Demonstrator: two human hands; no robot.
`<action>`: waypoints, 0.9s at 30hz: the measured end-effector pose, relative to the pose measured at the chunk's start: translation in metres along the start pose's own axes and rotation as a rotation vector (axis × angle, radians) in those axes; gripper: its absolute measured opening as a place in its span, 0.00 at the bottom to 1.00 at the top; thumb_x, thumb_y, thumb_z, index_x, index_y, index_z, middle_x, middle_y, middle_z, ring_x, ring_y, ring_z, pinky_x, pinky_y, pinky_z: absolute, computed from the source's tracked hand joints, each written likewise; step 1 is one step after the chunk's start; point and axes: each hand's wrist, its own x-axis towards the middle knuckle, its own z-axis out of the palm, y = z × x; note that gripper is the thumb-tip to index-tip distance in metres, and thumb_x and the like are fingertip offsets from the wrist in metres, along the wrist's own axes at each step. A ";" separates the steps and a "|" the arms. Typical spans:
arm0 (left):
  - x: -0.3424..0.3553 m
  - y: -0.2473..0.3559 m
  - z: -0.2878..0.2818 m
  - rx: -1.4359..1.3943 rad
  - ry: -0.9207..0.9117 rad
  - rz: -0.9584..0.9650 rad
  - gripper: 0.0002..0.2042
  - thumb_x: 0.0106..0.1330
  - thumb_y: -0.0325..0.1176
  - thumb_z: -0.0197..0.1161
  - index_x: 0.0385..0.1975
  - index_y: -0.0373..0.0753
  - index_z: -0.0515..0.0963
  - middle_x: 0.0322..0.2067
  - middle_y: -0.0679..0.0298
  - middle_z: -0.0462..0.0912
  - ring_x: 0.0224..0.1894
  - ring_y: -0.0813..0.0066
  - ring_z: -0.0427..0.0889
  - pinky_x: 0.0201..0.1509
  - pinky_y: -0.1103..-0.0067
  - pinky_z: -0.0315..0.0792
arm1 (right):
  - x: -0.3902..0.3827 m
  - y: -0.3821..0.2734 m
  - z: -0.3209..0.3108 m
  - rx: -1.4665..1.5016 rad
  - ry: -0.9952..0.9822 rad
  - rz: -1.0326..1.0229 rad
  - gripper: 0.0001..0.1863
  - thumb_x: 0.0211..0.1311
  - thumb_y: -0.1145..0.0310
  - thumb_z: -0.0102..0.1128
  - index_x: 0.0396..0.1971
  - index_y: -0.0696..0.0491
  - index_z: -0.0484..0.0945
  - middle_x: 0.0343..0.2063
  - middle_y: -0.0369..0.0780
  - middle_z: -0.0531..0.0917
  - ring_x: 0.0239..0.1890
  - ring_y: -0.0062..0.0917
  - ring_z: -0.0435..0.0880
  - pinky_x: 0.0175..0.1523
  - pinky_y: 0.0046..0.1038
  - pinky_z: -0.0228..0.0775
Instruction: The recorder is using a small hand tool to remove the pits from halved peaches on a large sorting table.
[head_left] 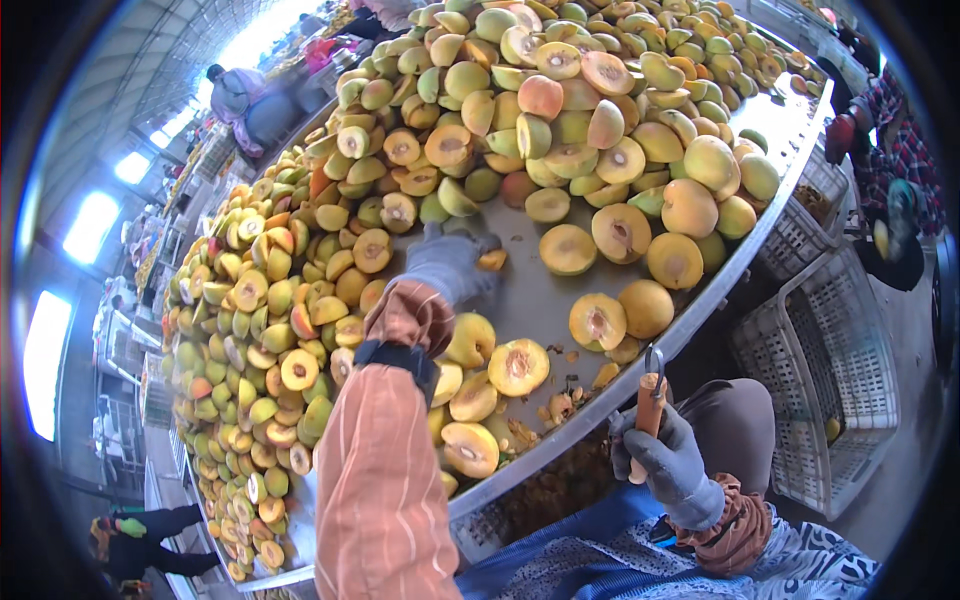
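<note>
Left hand (452,262) grasps a fruit piece (491,260) on bare table (545,300); right hand (668,460) grips a pitting tool (650,405) beyond its rim.

Dull scuffed metal table (545,300), grey knit cloth gloves (672,462), wooden-handled tool (649,410), white plastic crates (838,385)

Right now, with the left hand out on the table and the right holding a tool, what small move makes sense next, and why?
Probably draw the left hand back toward the body with the fruit piece at its fingertips. The right hand holds the pitting tool low, below the table edge, so the two are too far apart to work the fruit yet.
</note>
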 end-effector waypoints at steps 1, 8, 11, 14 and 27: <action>-0.020 -0.002 0.009 0.025 0.049 -0.048 0.27 0.48 0.54 0.58 0.49 0.54 0.70 0.44 0.61 0.75 0.49 0.56 0.65 0.52 0.71 0.63 | 0.000 0.000 -0.002 -0.031 -0.027 -0.019 0.10 0.53 0.72 0.54 0.34 0.58 0.68 0.20 0.35 0.73 0.18 0.17 0.71 0.23 0.18 0.63; -0.154 -0.028 0.033 -0.701 0.710 -0.141 0.21 0.51 0.35 0.66 0.47 0.41 0.71 0.42 0.55 0.75 0.43 0.69 0.74 0.47 0.78 0.69 | -0.019 0.006 -0.013 -0.161 -0.069 -0.155 0.09 0.55 0.71 0.54 0.34 0.56 0.68 0.19 0.34 0.72 0.16 0.15 0.70 0.20 0.16 0.60; -0.211 0.010 0.034 -0.876 0.913 -0.054 0.20 0.53 0.30 0.64 0.47 0.36 0.69 0.44 0.64 0.73 0.44 0.78 0.71 0.50 0.83 0.65 | -0.030 0.003 -0.012 -0.180 -0.063 -0.101 0.08 0.56 0.69 0.54 0.33 0.56 0.68 0.19 0.35 0.73 0.16 0.15 0.72 0.19 0.17 0.62; -0.239 0.083 0.076 -1.037 1.047 0.070 0.21 0.48 0.25 0.66 0.44 0.37 0.71 0.40 0.62 0.73 0.43 0.72 0.72 0.48 0.78 0.68 | -0.047 0.012 -0.013 -0.172 -0.091 -0.110 0.08 0.56 0.68 0.54 0.32 0.55 0.68 0.18 0.35 0.73 0.14 0.16 0.71 0.18 0.17 0.62; -0.291 0.227 0.178 -1.251 1.042 0.072 0.36 0.37 0.27 0.73 0.51 0.37 0.64 0.47 0.59 0.68 0.49 0.68 0.70 0.55 0.78 0.64 | -0.119 0.056 -0.011 -0.385 -0.149 0.147 0.25 0.53 0.54 0.58 0.45 0.55 0.68 0.28 0.34 0.75 0.18 0.14 0.71 0.16 0.16 0.62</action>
